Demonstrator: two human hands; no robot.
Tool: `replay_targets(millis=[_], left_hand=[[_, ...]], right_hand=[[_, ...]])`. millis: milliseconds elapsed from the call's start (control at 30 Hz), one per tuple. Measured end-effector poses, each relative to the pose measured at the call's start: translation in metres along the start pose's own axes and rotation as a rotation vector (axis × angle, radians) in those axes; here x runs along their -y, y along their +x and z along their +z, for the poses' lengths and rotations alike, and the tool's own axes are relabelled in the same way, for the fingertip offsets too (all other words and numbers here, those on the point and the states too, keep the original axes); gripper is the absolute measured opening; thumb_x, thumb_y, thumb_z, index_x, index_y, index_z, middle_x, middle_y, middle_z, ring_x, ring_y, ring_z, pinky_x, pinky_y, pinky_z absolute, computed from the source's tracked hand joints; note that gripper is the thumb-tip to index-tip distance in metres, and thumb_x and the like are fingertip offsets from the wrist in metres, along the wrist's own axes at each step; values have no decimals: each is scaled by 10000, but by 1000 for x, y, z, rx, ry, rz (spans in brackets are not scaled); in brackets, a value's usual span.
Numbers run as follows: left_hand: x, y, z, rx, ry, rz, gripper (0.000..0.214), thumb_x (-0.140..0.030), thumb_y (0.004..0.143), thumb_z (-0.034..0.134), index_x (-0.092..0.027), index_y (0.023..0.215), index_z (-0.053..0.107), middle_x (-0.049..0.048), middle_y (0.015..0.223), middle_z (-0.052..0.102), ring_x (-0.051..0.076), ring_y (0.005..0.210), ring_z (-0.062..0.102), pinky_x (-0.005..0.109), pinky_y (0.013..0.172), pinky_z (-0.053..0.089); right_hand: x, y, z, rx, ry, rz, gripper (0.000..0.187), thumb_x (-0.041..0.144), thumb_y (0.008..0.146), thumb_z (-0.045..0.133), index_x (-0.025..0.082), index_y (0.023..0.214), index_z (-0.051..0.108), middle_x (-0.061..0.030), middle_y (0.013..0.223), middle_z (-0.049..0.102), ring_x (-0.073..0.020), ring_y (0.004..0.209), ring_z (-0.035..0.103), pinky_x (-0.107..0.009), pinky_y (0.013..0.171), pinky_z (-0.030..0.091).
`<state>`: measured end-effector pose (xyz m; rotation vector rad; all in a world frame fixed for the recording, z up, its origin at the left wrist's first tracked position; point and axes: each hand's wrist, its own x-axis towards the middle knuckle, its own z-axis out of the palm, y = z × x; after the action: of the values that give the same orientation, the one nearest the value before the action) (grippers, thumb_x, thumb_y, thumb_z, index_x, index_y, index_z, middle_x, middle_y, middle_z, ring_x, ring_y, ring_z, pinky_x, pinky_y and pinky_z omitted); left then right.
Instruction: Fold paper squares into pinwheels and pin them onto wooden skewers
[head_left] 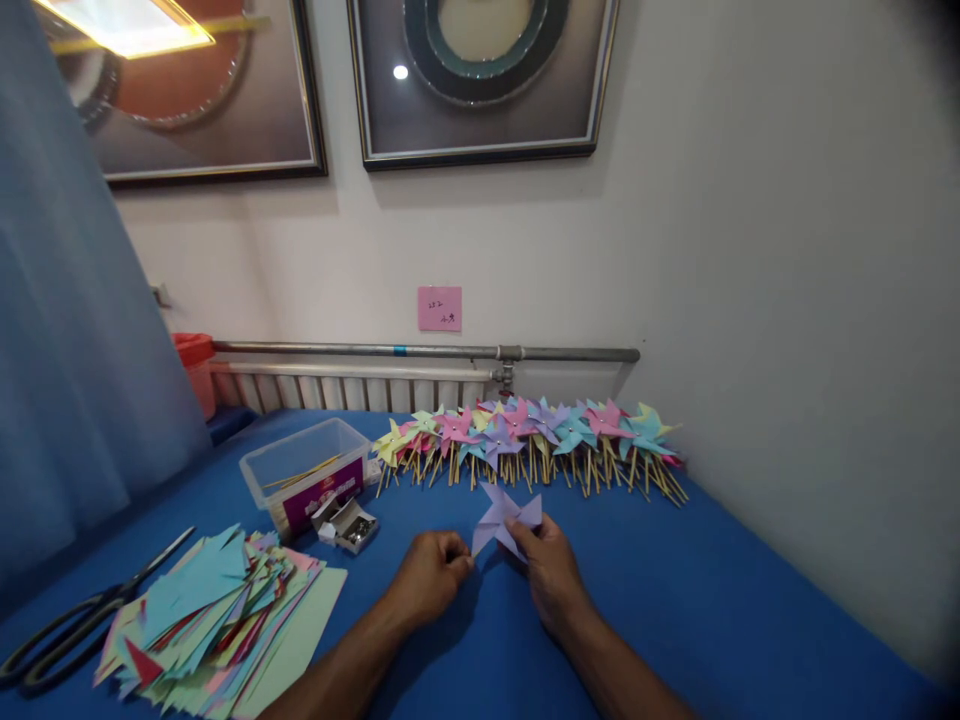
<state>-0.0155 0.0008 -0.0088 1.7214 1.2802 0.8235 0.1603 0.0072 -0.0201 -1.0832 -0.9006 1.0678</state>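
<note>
A lilac paper pinwheel (496, 522) with folded points is held up over the blue-covered table, its centre under the thumb of my right hand (551, 572). The right fingers are closed on it from behind. To its left, my left hand (433, 575) is closed in a pinch beside the pinwheel's lower left point. Whatever lies between those fingertips is too small to make out. Forward of both hands, a long row of finished pinwheels (517, 425) on thin wooden sticks lies along the wall side of the table.
A clear plastic box (300, 452) with a few sticks stands at left. Beside it is a small open carton (354, 527) of metal pins. Nearer me lie a pile of coloured paper (202, 600) and black-handled scissors (97, 610). A radiator (352, 388) and pipe run along the wall.
</note>
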Motion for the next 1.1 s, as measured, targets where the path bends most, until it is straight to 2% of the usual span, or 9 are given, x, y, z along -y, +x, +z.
replay_targets(millis=[133,267,367,433,567,733,800,933,1100], left_hand=[[2,3,0,-40,-66,-50,154,-279,781,558,-163,679,555,-46,564,428,99,541,360,232,521,260],[5,5,-2,-61,-80,-72,153,-286,764,592,-159,678,580,-40,564,440,99,540,357,227,515,251],[5,5,-4,-50,-77,-74,150,-289,757,601,-155,690,610,-37,567,457,100,537,361,228,515,253],[5,5,-5,-53,-75,-69,156,-294,761,599,-156,690,617,-35,568,466,100,535,370,230,514,254],[4,7,-12,-98,-69,-66,173,-311,774,599,-161,689,622,-37,565,473,101,531,382,233,515,249],[2,9,-19,-113,-104,-69,176,-309,780,599,-166,678,599,-47,549,452,97,516,366,236,512,243],[2,9,-20,-110,-127,-67,171,-305,779,597,-167,677,590,-50,547,445,97,518,364,239,514,241],[0,9,-18,-79,-163,-66,171,-308,777,590,-172,676,574,-51,556,438,97,528,359,237,522,239],[-1,6,-13,1,-172,-74,135,-301,750,612,-173,725,574,-60,586,438,93,553,357,229,548,266]], right_hand=[[5,2,-1,-36,114,55,507,521,654,781,213,1029,635,-41,895,747,-244,813,711,-346,728,563],[10,9,-10,-114,63,-11,650,608,747,682,242,1268,555,-61,1019,734,-253,911,714,-360,787,555],[16,13,-16,-119,-85,-150,600,624,788,635,258,1263,611,-83,1215,691,-266,1101,655,-357,888,517],[19,14,-19,-96,-190,-212,551,629,806,610,243,1194,673,-88,1246,685,-275,1169,613,-359,951,480],[20,12,-19,-73,-263,-230,529,654,799,603,216,1069,729,-92,1118,740,-286,1111,634,-362,963,459],[14,7,-14,12,-313,-206,510,665,795,601,209,980,736,-78,956,760,-284,949,669,-364,865,488],[13,6,-13,4,-329,-214,476,641,795,613,211,966,724,-73,917,753,-279,918,668,-359,835,492],[15,11,-16,-110,-244,-232,475,595,780,643,216,1065,673,-68,966,734,-254,892,668,-347,792,506],[19,16,-18,-92,-136,-179,484,576,729,690,208,1043,676,-70,989,732,-235,869,667,-316,726,510]])
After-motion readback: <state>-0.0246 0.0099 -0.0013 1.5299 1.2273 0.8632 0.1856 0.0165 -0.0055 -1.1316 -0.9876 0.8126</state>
